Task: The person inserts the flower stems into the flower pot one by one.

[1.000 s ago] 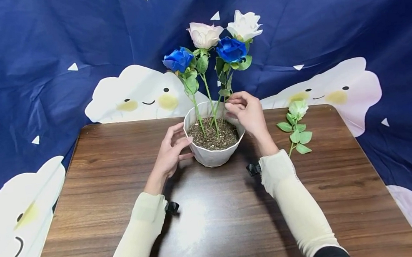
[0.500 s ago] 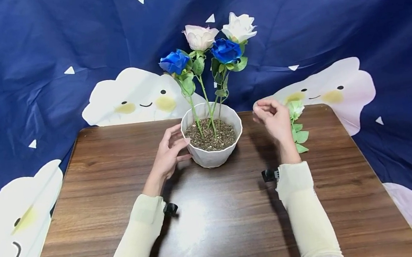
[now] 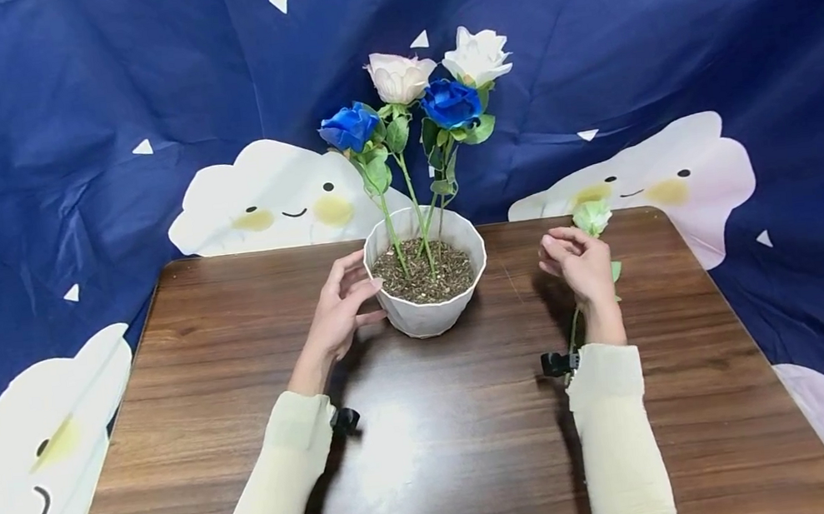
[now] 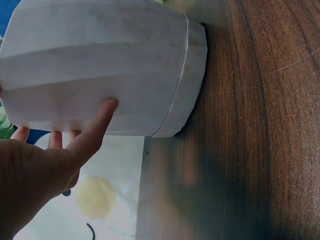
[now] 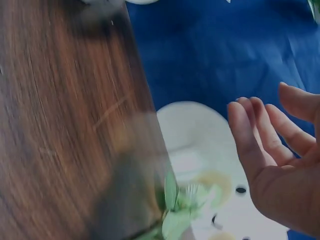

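A white faceted flowerpot [image 3: 424, 319] filled with dark soil [image 3: 422, 279] stands near the back of the table. From the soil rise several artificial roses, among them a left blue rose [image 3: 351, 127], a right blue rose [image 3: 452, 103], a pale pink rose [image 3: 399, 77] and a white rose [image 3: 477, 56]. My left hand [image 3: 338, 311] rests against the pot's left side, fingers extended; a fingertip touches the wall in the left wrist view. My right hand [image 3: 585, 268] holds nothing, fingers loosely bent, over a loose pale-green rose [image 3: 592, 217] lying on the table, covering much of its leaves and stem.
The brown wooden table [image 3: 478, 451] ends just behind the pot. Behind it hangs a dark blue curtain [image 3: 135, 60] printed with smiling clouds. Each wrist wears a small black camera, the left camera [image 3: 344, 420] and the right camera [image 3: 557, 364].
My right hand has left the stems at the pot and moved right and toward me, to above the loose rose. My left hand has stayed on the pot.
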A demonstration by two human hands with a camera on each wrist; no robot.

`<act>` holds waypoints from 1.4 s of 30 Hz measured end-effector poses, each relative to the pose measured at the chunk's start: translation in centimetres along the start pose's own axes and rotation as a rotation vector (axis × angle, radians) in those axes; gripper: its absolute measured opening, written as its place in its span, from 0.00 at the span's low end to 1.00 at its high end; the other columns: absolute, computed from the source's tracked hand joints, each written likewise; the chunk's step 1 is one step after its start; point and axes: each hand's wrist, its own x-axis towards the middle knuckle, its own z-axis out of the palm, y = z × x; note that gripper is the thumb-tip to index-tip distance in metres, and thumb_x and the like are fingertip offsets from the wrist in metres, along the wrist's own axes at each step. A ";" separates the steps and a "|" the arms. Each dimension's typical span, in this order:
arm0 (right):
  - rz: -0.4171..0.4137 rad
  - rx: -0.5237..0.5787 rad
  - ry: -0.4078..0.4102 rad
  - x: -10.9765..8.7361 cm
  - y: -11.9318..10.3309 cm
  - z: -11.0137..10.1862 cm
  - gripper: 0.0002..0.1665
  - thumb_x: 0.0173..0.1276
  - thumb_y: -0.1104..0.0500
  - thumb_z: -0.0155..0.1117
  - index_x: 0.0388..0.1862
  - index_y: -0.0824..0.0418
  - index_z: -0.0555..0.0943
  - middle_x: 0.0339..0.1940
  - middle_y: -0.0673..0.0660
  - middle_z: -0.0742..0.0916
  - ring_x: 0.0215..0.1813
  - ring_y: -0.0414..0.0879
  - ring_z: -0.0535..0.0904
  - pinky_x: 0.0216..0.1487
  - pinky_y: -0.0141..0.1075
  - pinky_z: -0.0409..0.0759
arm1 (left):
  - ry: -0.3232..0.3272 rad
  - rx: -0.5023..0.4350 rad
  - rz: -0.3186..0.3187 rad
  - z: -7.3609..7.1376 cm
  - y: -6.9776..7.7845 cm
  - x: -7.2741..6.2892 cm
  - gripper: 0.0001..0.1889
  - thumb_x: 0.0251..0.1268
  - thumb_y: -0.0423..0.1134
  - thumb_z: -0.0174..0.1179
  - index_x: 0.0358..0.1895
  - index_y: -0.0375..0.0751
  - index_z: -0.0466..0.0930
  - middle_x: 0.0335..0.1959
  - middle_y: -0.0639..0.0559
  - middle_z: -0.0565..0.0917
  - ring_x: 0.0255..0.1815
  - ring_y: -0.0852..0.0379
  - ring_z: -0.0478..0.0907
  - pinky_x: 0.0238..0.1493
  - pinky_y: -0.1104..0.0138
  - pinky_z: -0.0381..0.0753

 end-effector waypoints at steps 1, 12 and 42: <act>0.008 -0.002 0.013 0.0 0.0 -0.4 0.05 0.70 0.70 0.65 0.40 0.61 0.82 0.28 0.51 0.89 0.31 0.40 0.86 0.36 0.32 0.89 | 0.001 0.001 0.002 0.0 0.0 0.0 0.32 0.69 0.29 0.59 0.75 0.42 0.61 0.68 0.34 0.68 0.60 0.44 0.73 0.52 0.37 0.82; 0.151 0.032 0.111 -0.5 0.9 -3.9 0.07 0.71 0.68 0.65 0.44 0.67 0.77 0.28 0.47 0.88 0.30 0.39 0.86 0.35 0.30 0.89 | 0.005 0.004 0.000 -0.1 -0.2 0.0 0.32 0.69 0.29 0.60 0.75 0.44 0.62 0.69 0.35 0.68 0.61 0.44 0.73 0.54 0.34 0.80; 0.365 -0.230 0.222 -3.3 4.6 -7.0 0.13 0.71 0.61 0.67 0.48 0.65 0.76 0.28 0.44 0.83 0.31 0.36 0.82 0.33 0.29 0.88 | 0.000 0.000 0.007 0.1 -0.1 -0.1 0.32 0.70 0.28 0.59 0.75 0.43 0.61 0.69 0.32 0.66 0.58 0.46 0.74 0.50 0.42 0.86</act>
